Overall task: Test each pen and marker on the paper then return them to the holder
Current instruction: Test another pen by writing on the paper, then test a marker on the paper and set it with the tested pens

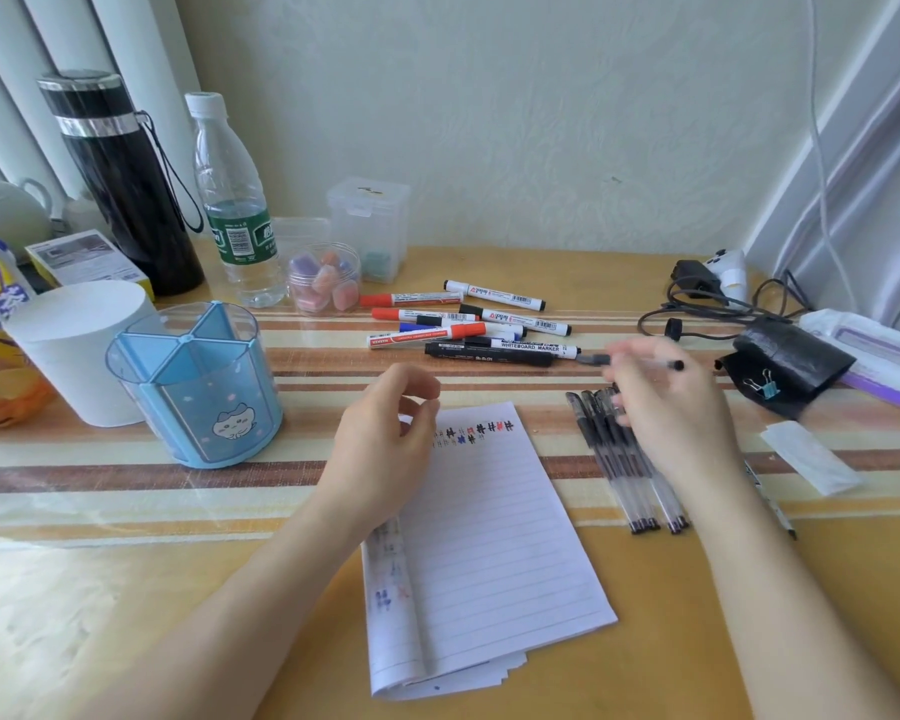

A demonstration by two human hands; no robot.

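We find the paper (pixel 494 537), a lined pad, lying near centre on the table (pixel 697 641), with a short row of black, blue and red test marks across its far edge. The left hand (pixel 385 433) rests with its heel on the far left corner of the pad. Its fingers are loosely curled, the thumb tip is close to the forefinger, and we see nothing held between them.

The right hand (pixel 671 413) is raised just right of the pad and is blurred. Its fingers grip a slim clear pen (pixel 645 363) that lies roughly level, its dark end pointing left towards the markers. We cannot tell whether that pen is capped.

Below this hand a row of gel pens (pixel 611 454) lies side by side on the table, touching one another, just right of the pad. The markers (pixel 468 327), red, blue and black, lie in a loose heap beyond the pad, all capped.

The holder (pixel 198 392), a blue divided tub with clear walls, stands upright to the left of the pad, and no pens show in its compartments. A white cylinder (pixel 74 350) stands just beside it, on its left. Behind stand a black flask (pixel 120 184) and a water bottle (pixel 235 200). A black pouch (pixel 791 361) with a binder clip (pixel 765 384) lies at far right.
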